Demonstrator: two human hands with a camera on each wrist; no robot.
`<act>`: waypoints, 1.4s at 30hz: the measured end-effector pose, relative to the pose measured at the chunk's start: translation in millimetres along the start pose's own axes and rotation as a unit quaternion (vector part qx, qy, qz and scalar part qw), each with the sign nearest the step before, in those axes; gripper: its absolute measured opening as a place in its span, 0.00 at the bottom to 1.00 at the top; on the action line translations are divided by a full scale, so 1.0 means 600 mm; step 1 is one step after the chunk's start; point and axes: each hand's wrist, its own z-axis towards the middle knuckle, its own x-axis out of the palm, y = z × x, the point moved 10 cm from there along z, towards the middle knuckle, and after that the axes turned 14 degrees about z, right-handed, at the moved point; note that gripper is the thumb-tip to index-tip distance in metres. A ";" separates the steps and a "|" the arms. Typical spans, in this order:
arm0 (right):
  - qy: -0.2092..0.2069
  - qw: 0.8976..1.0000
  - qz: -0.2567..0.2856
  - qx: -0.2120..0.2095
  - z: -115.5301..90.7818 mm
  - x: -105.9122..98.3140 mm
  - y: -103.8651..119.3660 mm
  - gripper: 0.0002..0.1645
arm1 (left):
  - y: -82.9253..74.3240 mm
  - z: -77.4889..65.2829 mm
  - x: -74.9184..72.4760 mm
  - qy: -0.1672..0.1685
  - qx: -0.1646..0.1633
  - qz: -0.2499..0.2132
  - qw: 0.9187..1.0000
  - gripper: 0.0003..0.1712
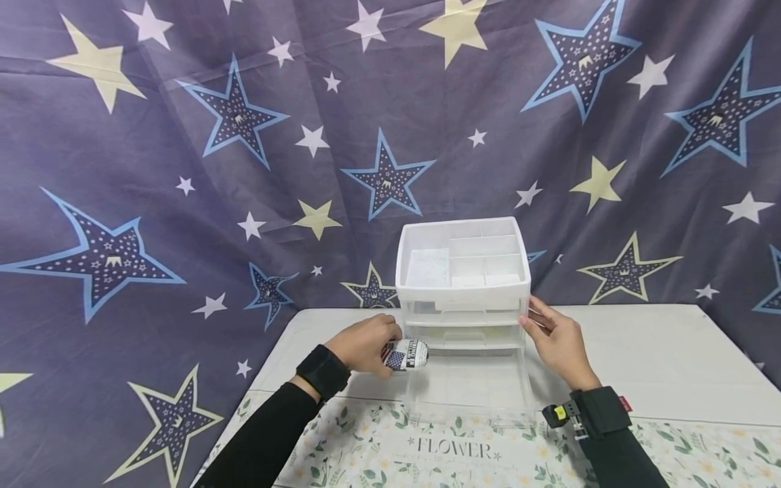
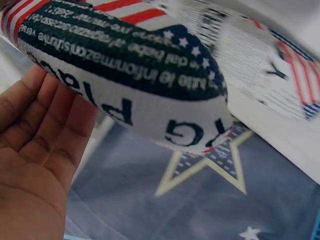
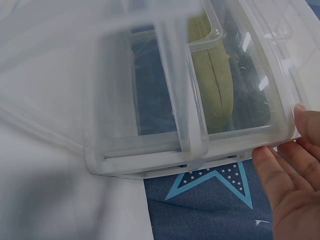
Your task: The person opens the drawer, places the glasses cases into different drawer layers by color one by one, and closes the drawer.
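My left hand (image 1: 368,343) grips a rounded, soft-looking pouch (image 1: 407,354) printed with flags and lettering, beside the front left of a white plastic drawer unit (image 1: 464,291). In the left wrist view, the printed pouch (image 2: 165,75) fills the upper part, the fingers under it. A second printed surface lies behind it; I cannot tell if it is a separate thing. The clear bottom drawer (image 1: 470,400) is pulled out toward me. My right hand (image 1: 560,346) holds the unit's right side, thumb at the front edge. Through clear plastic, an olive-green item (image 3: 215,85) shows in the right wrist view.
The unit's top tray (image 1: 427,268) has several compartments. It stands on a white table (image 1: 634,352) with a flower-print cloth (image 1: 342,440) along the front. A star-patterned curtain (image 1: 274,190) hangs close behind the table.
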 end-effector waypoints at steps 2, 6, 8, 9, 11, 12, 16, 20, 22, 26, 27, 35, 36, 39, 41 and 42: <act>0.000 1.000 0.000 0.001 0.000 0.000 -0.001 0.31 | -0.009 0.009 -0.008 -0.002 0.001 -0.004 1.000 0.29; 0.001 1.000 -0.001 0.003 0.000 0.001 -0.003 0.31 | -0.026 0.024 -0.018 -0.010 0.005 -0.006 1.000 0.30; 0.002 1.000 0.000 0.001 0.000 0.001 -0.003 0.31 | -0.035 0.029 -0.024 -0.018 0.006 -0.005 1.000 0.30; 0.002 1.000 0.000 0.001 0.000 0.001 -0.002 0.31 | -0.039 0.031 -0.027 -0.022 0.008 -0.004 1.000 0.30; 0.001 1.000 0.000 -0.001 0.000 0.000 -0.002 0.31 | -0.048 0.037 -0.033 -0.029 0.009 -0.007 0.999 0.31; 0.000 1.000 0.001 -0.002 0.001 -0.001 -0.001 0.31 | -0.052 0.040 -0.036 -0.032 0.010 -0.011 0.999 0.32; -0.002 1.000 0.001 -0.002 0.002 -0.003 -0.001 0.31 | -0.069 0.055 -0.046 -0.043 0.018 -0.014 0.999 0.33; -0.002 1.000 -0.001 0.000 0.002 -0.003 -0.002 0.31 | -0.089 0.070 -0.053 -0.055 0.029 0.008 0.998 0.33; -0.001 1.000 -0.002 0.000 0.001 -0.002 -0.002 0.31 | -0.099 0.076 -0.055 -0.057 0.034 0.016 0.998 0.33; 0.000 1.000 0.002 -0.002 0.001 -0.001 -0.001 0.31 | -0.116 0.086 -0.053 -0.061 0.045 0.024 0.997 0.32; 0.001 1.000 0.002 -0.003 0.001 0.000 0.000 0.31 | -0.120 0.089 -0.053 -0.060 0.046 0.024 0.997 0.32; 0.002 1.000 0.003 -0.008 0.002 -0.001 0.004 0.31 | -0.143 0.107 -0.041 -0.053 0.051 0.029 0.997 0.36; 0.002 1.000 0.003 -0.008 0.002 -0.001 0.005 0.31 | -0.147 0.109 -0.040 -0.049 0.052 0.032 0.997 0.37; 0.001 1.000 0.004 -0.007 0.001 -0.001 0.004 0.31 | -0.159 0.115 -0.034 -0.038 0.053 0.042 0.997 0.36; 0.000 1.000 0.006 -0.004 0.001 -0.001 0.002 0.31 | -0.167 0.119 -0.028 -0.030 0.056 0.049 0.997 0.36; -0.001 1.000 0.006 -0.003 0.002 -0.001 0.001 0.31 | -0.169 0.121 -0.024 -0.025 0.055 0.052 0.997 0.36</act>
